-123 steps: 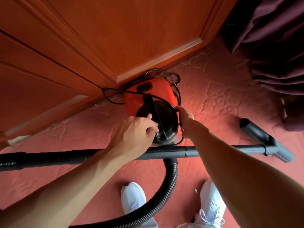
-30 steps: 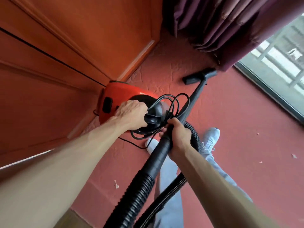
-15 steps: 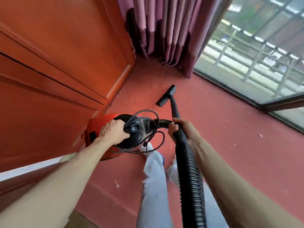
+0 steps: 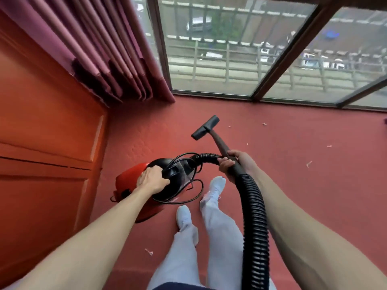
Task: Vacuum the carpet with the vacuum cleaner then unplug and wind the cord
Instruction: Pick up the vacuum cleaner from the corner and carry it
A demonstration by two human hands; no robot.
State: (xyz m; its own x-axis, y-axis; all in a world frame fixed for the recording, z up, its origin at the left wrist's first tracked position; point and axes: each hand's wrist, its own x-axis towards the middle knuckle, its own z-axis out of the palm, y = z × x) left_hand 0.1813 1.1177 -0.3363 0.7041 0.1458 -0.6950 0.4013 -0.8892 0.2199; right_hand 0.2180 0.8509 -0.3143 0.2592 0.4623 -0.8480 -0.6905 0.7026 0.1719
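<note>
Lifted from its spot against the wooden door, the vacuum (image 4: 134, 185) now hangs above the carpet (image 4: 293, 185) in a person's grasp, and the view has swung up from the floor to take in the window (image 4: 230, 49) and curtain (image 4: 104, 59) at the far side of the room. The left hand (image 4: 151, 182) curls its fingers (image 4: 162, 181) over the black top of the red body, where loops of cord (image 4: 188, 195) are bunched and partly dangling to the right. The right hand (image 4: 233, 163) wraps its fingers (image 4: 225, 163) round the wand (image 4: 222, 145) just where the ribbed hose (image 4: 254, 216) joins it. The wand's long axis runs from that hand away and to the left, ending in the nozzle (image 4: 206, 127), which points toward the window. Scraps (image 4: 308, 163) lie scattered on the carpet to the right and far of the nozzle, so the right hand, already on the wand, seems the one to steer it there. Loose cord could snag a foot (image 4: 215, 186).
</note>
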